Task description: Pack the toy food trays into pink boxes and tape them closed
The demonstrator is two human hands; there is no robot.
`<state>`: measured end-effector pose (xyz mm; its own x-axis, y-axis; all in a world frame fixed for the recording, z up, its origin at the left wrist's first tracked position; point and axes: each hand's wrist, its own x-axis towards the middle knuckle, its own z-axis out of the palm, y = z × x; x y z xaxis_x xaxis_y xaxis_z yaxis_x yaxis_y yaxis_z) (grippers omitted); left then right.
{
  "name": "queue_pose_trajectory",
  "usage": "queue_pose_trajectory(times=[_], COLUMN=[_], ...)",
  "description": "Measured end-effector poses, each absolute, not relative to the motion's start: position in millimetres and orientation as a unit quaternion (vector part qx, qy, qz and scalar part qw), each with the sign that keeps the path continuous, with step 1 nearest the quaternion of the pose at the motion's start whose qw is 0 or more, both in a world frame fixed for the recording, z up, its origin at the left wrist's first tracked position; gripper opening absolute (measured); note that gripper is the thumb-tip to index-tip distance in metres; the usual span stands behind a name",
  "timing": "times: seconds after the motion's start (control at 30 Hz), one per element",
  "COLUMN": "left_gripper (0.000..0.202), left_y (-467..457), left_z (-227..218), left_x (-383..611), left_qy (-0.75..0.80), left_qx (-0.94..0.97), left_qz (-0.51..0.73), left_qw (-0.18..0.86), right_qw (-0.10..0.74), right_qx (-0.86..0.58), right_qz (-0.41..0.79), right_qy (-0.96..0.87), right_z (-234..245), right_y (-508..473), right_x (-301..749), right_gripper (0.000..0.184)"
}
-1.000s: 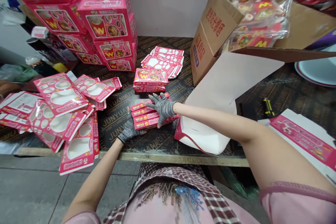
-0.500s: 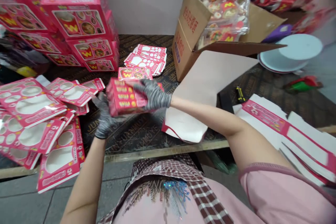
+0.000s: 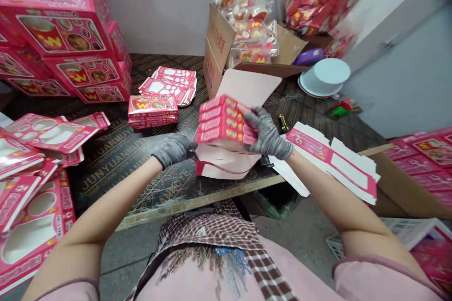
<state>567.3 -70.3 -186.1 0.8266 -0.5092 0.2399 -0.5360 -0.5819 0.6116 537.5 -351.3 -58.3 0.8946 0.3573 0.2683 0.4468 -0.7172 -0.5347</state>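
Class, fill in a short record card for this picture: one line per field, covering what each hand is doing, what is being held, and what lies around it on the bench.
Held item: stack of four slim pink cardboard boxes, lifted off the bench
Right hand: grey-gloved, gripping the stack's right end
Left hand: grey-gloved, at the stack's left end; contact hidden
Below stack: flat white-and-pink carton blank
Bench: dark printed plywood board
Behind: short pile of filled pink boxes; open brown cardboard carton holding bagged red toys
Left: loose pink window-cut sleeves
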Motion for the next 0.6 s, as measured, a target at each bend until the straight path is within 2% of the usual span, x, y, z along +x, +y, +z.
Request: queue_pose_trajectory(times=[0.07, 0.13, 0.23, 0.37, 0.5, 0.53, 0.6], left_gripper=[0.016, 0.015, 0.014, 0.012, 0.010, 0.014, 0.038], left_y=[-71.1, -74.9, -82.7, -91.5, -91.2, -84.6, -58.0], left_z=[-197.2, -205.8, -210.0, -207.6, -213.6, -215.5, -216.9], left_x=[544.5, 525.6, 516.4, 522.7, 521.9, 522.8, 531.0], left_qy=[-0.271, -0.246, -0.233, -0.227, -0.226, -0.227, -0.223], left_qx=[0.920, 0.938, 0.941, 0.936, 0.917, 0.907, 0.886], left_qz=[0.042, 0.053, 0.046, 0.033, 0.018, 0.014, 0.019], left_qw=[0.282, 0.239, 0.240, 0.266, 0.328, 0.354, 0.406], right_qw=[0.176, 0.111, 0.081, 0.054, -0.046, -0.063, -0.052], right_qx=[-0.943, -0.944, -0.935, -0.927, -0.928, -0.927, -0.923], right_qz=[-0.066, -0.023, 0.024, 0.026, 0.043, 0.055, 0.070], right_qy=[-0.273, -0.310, -0.345, -0.371, -0.367, -0.367, -0.375], right_z=[-72.5, -83.1, -92.0, -109.1, -149.1, -157.0, -161.6], right_y=[-362.0, -365.5, -360.7, -353.7, -358.3, -359.4, -356.1], right_x=[540.7, 545.2, 556.2, 572.6, 580.3, 581.1, 582.5], right_gripper=[0.096, 0.097, 0.101, 0.104, 0.104, 0.106, 0.116])
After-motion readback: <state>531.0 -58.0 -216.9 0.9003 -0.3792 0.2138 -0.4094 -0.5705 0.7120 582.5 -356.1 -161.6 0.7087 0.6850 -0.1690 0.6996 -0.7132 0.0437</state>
